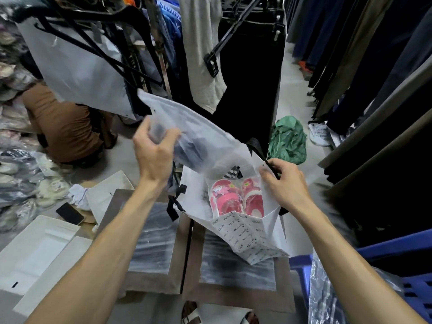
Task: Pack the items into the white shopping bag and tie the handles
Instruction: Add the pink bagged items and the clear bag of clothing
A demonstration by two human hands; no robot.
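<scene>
The white shopping bag stands open in the middle, with black ribbon handles at its left rim. Inside lies a pair of pink children's slippers in clear wrap. My right hand pinches the bag's far right rim and its black handle, holding the mouth open. My left hand grips a frosted plastic pouch with dark clothing in it, tilted above the bag's left side, its lower end reaching the opening. A sheet of printed tissue paper hangs over the bag's near rim.
Two brown boxes with clear-wrapped items lie under the bag. White flat bags and a phone lie at left. A crouching person in brown is at far left. Clothes racks hang around; a blue crate is at right.
</scene>
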